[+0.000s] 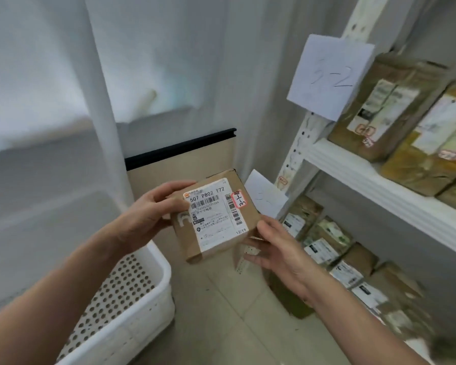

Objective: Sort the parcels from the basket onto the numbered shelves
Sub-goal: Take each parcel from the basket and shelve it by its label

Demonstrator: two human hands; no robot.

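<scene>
1. The parcel (213,219), a small brown cardboard box, is held in the air between basket and shelves. Its white label faces up, with a red-edged sticker (236,199) of handwritten numbers.
2. The left grip (153,209) curls round its upper left corner.
3. The right grip (277,251) props the lower right corner, fingers nearly straight beneath, thumb against the edge.
4. The white basket (132,330) stands at lower left.
5. On the right, white shelves (379,185) hold more boxes (385,106); a paper sign (329,75) reads "3-2".
</scene>
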